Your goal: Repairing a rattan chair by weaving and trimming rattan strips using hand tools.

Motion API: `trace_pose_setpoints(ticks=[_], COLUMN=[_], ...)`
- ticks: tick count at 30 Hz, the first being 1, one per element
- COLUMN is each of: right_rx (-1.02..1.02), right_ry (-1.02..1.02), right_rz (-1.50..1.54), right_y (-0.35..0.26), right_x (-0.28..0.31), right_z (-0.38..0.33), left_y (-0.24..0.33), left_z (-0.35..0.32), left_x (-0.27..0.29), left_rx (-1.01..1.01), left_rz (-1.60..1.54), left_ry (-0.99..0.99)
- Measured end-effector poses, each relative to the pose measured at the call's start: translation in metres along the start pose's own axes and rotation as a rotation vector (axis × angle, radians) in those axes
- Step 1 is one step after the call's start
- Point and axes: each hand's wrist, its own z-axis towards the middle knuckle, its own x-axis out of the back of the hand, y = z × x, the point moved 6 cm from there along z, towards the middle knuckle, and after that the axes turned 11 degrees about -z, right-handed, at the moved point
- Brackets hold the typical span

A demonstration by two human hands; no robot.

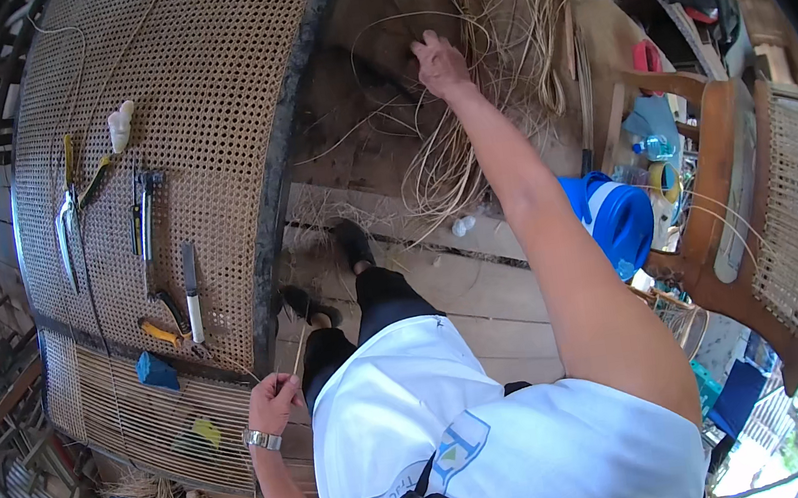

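The person stands on a wooden floor [485, 288] and reaches far forward with the right hand [440, 62], whose fingers close on thin cane strands [496, 65] lying in a loose pile. The left hand [273, 399], with a metal wristwatch [261, 438], is low beside the hip and pinches one thin strand near the edge of a large woven cane panel [186, 86]. On this panel lie several tools: pliers [142, 212], a knife [192, 291] and a blue block [157, 371]. To the right stands a wooden chair [732, 175] with a half-woven back, and beside it a blue container [616, 215].
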Motion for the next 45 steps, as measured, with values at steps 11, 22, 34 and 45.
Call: trace_pose_setpoints(ticks=[11, 22, 34, 45], right_rx=[-0.324, 0.466, -0.338, 0.053], right_ry=[0.224, -0.074, -0.487, 0.132], right_rz=[0.789, 0.735, -0.044, 0.652], right_y=[0.003, -0.168, 0.032, -0.158], right_x=[0.048, 0.099, 0.045, 0.090], right_z=[-0.010, -0.018, -0.092, -0.016], left_y=[-0.003, 0.000, -0.023, -0.014], left_z=[0.007, 0.004, 0.001, 0.004], left_x=[-0.021, -0.031, -0.021, -0.030], left_rx=[0.046, 0.073, 0.020, 0.016], left_rz=[0.024, -0.028, -0.205, -0.082], left_ry=[0.026, 0.046, 0.094, 0.063])
